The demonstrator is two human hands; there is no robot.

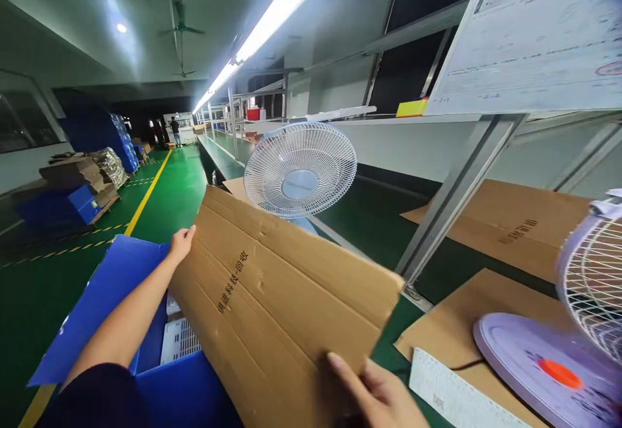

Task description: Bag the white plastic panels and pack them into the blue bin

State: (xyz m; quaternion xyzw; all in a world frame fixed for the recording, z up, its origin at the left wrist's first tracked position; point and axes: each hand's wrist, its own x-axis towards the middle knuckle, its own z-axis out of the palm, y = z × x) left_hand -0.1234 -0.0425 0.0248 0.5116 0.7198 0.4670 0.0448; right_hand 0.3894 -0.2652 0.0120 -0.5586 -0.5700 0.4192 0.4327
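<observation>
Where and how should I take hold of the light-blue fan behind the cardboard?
I'd grip the light-blue fan by its stem, just under the cage, from the near side once the cardboard sheet is out of the way; it hides everything lower. The cage is a broad shell of thin wires, likely a weaker hold.

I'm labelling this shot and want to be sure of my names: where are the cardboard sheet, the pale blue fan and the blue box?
cardboard sheet (286, 285): head view, its broad face
pale blue fan (300, 184): head view, grille centre
blue box (184, 386): head view, side wall
</observation>
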